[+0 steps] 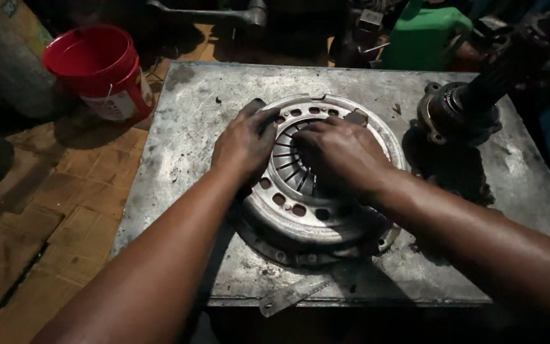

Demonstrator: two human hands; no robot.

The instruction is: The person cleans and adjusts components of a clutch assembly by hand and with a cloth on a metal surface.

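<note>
We have both hands on the clutch pressure plate (313,185), a round steel disc lying flat at the centre of the frame on a grey metal tabletop (186,127). Our left hand (244,143) grips its left rim, fingers curled over the edge; our right hand (338,153) lies palm-down over the spring fingers at the hub, grasping nothing that we can see. The plate sits directly beneath both hands, equally near. A splined shaft hub (459,114) stands upper right, a red bucket (100,70) upper left on the floor.

green container (424,35) cut off — shaft (510,70) too
</note>
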